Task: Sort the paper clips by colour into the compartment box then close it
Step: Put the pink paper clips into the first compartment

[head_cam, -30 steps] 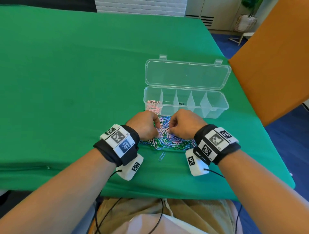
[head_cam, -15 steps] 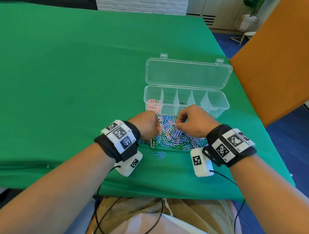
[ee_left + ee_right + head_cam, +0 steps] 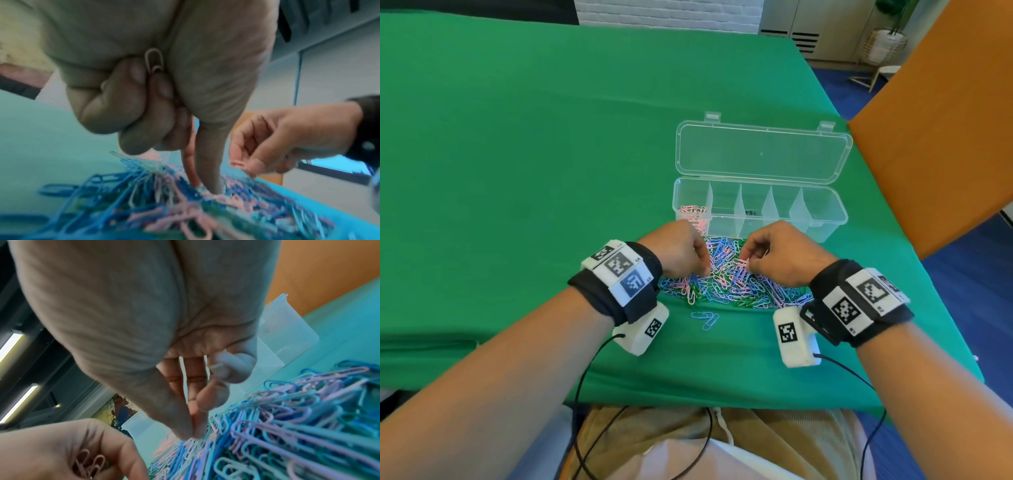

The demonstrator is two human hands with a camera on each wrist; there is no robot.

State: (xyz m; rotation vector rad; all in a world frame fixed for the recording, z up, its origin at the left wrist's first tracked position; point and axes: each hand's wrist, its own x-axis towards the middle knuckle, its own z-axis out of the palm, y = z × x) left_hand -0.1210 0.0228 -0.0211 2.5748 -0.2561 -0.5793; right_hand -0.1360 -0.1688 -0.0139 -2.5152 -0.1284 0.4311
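A pile of pink, blue, green and pale paper clips (image 3: 726, 281) lies on the green table in front of the clear compartment box (image 3: 822, 222), whose lid (image 3: 762, 152) lies open behind it. Several pink clips (image 3: 692, 211) sit in the leftmost compartment; the other compartments look bare. My left hand (image 3: 705, 272) is at the pile's left side, its curled fingers holding pink clips (image 3: 154, 63) in the palm while thumb and forefinger touch the pile. My right hand (image 3: 748, 265) pinches a pink clip (image 3: 238, 163) just above the pile's middle.
Two loose blue clips (image 3: 705, 318) lie on the cloth just in front of the pile. An orange panel (image 3: 935, 130) stands close to the right of the box. The green table (image 3: 517, 154) stretches far to the left and back.
My right hand lifted from the pile half a second ago and is now back low over its middle, pinching a pink clip. The left hand stayed at the pile's left edge.
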